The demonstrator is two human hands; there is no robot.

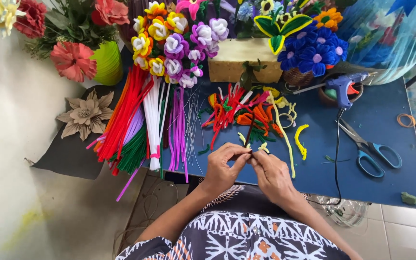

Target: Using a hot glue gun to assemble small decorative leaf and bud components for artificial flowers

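— Hands?
— Left hand (222,168) curled nearly closed, thumb and forefinger pinched on a dark pipe cleaner (250,132). Right hand (271,174) likewise closed, gripping the same stem just beside.
— And the stem?
— Held upright over the near edge of the blue worktop (386,178), rising toward a loose pile of red and orange pipe cleaners (239,113). Scissors (371,149) well apart, rightward.

Fuzzy chenille is seen on the dark pipe cleaner (250,132) pinched by the left hand (222,168) and right hand (271,174). Matt blue covering is shown on the table (386,178). Glossy plastic handles and metal blades are borne by the scissors (369,149).
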